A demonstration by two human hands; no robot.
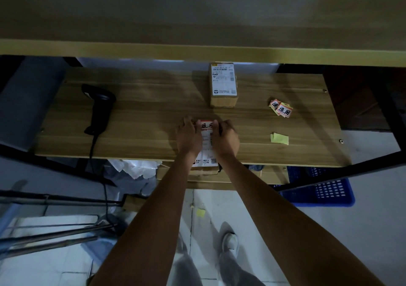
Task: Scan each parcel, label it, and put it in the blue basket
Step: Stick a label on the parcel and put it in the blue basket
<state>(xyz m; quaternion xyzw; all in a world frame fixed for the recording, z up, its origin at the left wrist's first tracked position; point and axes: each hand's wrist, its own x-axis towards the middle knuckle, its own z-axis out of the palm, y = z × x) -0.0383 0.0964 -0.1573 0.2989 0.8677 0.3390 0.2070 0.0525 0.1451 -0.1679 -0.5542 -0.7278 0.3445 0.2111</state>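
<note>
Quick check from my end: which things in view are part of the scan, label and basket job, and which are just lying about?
Part of the job:
parcel under both hands
left hand
right hand
red label being pressed on
second parcel at the back
scanner
spare red labels
blue basket

Lying about:
yellow paper scrap
crumpled plastic bags under the table
metal rods on the floor

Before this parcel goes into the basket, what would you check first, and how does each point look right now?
1. Red sticker on the near parcel: ok, both hands press it.
2. Left hand and right hand on the parcel: ok.
3. Sticker fully stuck flat: cannot tell, fingers cover its ends.
4. Parcel scanned: cannot tell; scanner lies on the table.
5. Blue basket reachable: ok, lower right.
6. Second parcel labelled: not ok, no red sticker.
</note>
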